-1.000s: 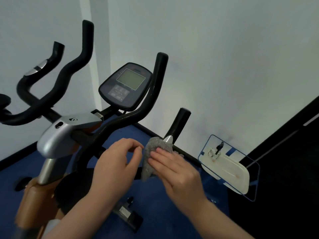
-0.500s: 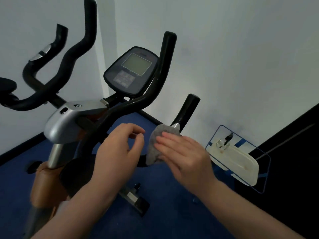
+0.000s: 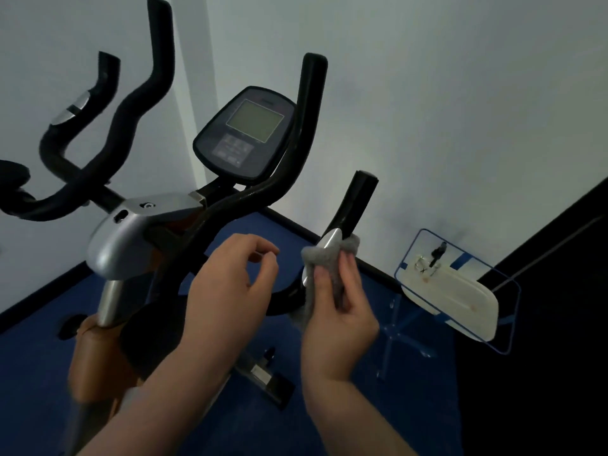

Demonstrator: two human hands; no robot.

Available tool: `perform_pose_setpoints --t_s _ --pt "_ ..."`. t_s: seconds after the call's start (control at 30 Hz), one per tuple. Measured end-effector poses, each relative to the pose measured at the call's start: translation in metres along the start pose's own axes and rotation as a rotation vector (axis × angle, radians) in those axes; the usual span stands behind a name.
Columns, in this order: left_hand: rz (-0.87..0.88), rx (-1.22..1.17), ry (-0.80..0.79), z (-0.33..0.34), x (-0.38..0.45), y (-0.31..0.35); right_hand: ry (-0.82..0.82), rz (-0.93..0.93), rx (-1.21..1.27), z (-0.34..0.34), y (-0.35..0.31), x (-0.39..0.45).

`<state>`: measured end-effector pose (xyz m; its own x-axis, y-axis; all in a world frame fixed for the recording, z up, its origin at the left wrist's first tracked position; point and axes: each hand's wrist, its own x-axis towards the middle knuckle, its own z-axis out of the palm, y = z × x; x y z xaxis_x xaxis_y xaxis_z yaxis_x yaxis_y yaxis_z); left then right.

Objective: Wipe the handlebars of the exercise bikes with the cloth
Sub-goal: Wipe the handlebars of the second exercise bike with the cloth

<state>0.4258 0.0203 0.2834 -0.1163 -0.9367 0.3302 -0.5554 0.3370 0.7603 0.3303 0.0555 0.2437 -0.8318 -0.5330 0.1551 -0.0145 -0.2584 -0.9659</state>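
Note:
An exercise bike with black handlebars (image 3: 306,126) stands in front of me. Its short right grip (image 3: 357,202) rises from a silver sensor pad (image 3: 330,241). A grey cloth (image 3: 324,261) is wrapped around that grip at the pad, and my right hand (image 3: 339,311) grips the cloth around the bar. My left hand (image 3: 227,284) hovers just left of the cloth, fingers loosely curled, holding nothing. Black left handlebars (image 3: 131,103) curve up on the far side.
The bike's console (image 3: 246,133) sits between the bars above a silver stem cover (image 3: 131,235). A white pedal-like plate in a blue wire frame (image 3: 454,294) stands at the right by the wall. Blue floor lies below, a dark panel at far right.
My right hand has turned from pressing flat on the cloth to gripping it around the grip, higher up at the silver pad. My left hand has drawn away from the cloth.

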Motion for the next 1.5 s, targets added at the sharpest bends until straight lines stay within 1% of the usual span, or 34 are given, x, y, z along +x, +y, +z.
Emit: perform_pose_setpoints --t_s 0.07,0.13,0.2,0.33,0.43,0.5,0.6,0.67,0.73,0.77,0.87,0.93,0.97,1.03,1.13,1.2,1.23,1.33,1.4,1.5 --pt "0.002 -0.008 0.004 -0.001 -0.001 0.000 0.094 0.078 0.075 0.009 -0.008 0.031" --pt "0.004 -0.009 -0.003 -0.001 -0.001 0.001 0.120 0.093 0.068 0.014 -0.011 0.046" --pt "0.004 0.000 -0.009 -0.001 0.000 0.002 0.116 0.070 0.009 0.015 -0.009 0.035" --pt "0.002 0.030 -0.024 -0.001 0.002 0.002 0.125 0.069 0.041 0.011 0.001 0.009" --pt "0.010 0.059 -0.027 0.000 0.003 0.002 0.142 -0.015 -0.015 0.021 -0.006 0.037" --pt "-0.004 0.056 -0.021 0.000 0.002 0.003 0.156 -0.100 -0.004 0.030 -0.013 0.062" --pt "-0.013 0.041 -0.010 -0.002 0.001 0.004 0.112 -0.243 0.000 0.032 -0.017 0.083" --pt "-0.010 0.035 -0.005 -0.002 0.001 0.004 0.014 -0.431 -0.081 0.023 -0.016 0.095" --pt "-0.009 0.036 0.003 -0.002 0.001 0.004 -0.132 -0.614 -0.206 0.015 -0.023 0.115" --pt "-0.011 0.039 0.006 -0.001 0.001 0.004 -0.221 -0.655 -0.270 0.011 -0.031 0.127" --pt "-0.023 0.042 0.001 -0.001 0.002 0.004 -0.545 -0.670 -0.504 0.001 -0.067 0.155" --pt "-0.026 0.038 0.007 -0.001 0.001 0.004 -0.741 -0.764 -0.667 -0.003 -0.085 0.168" --pt "-0.027 0.029 0.010 -0.001 0.001 0.004 -0.800 -0.820 -0.729 -0.004 -0.089 0.170" --pt "-0.034 0.010 0.013 -0.001 0.000 0.003 -0.827 -0.889 -0.800 -0.006 -0.090 0.169" --pt "-0.037 -0.015 0.025 -0.002 -0.001 0.002 -0.779 -1.033 -0.849 -0.009 -0.082 0.157" --pt "-0.036 -0.014 0.023 -0.002 -0.001 0.002 -0.789 -1.134 -0.870 -0.013 -0.078 0.148" --pt "-0.032 -0.014 0.027 -0.002 -0.001 0.002 -0.829 -1.133 -0.870 -0.014 -0.075 0.141" --pt "-0.010 -0.039 0.057 -0.003 0.000 0.003 -0.996 -0.960 -0.837 -0.019 -0.061 0.100" --pt "0.019 -0.030 0.080 -0.008 -0.003 0.002 -1.068 -0.967 -0.846 -0.021 -0.051 0.071" --pt "0.133 0.168 0.092 -0.026 -0.012 -0.013 -1.188 -1.014 -0.888 -0.021 -0.055 0.062"
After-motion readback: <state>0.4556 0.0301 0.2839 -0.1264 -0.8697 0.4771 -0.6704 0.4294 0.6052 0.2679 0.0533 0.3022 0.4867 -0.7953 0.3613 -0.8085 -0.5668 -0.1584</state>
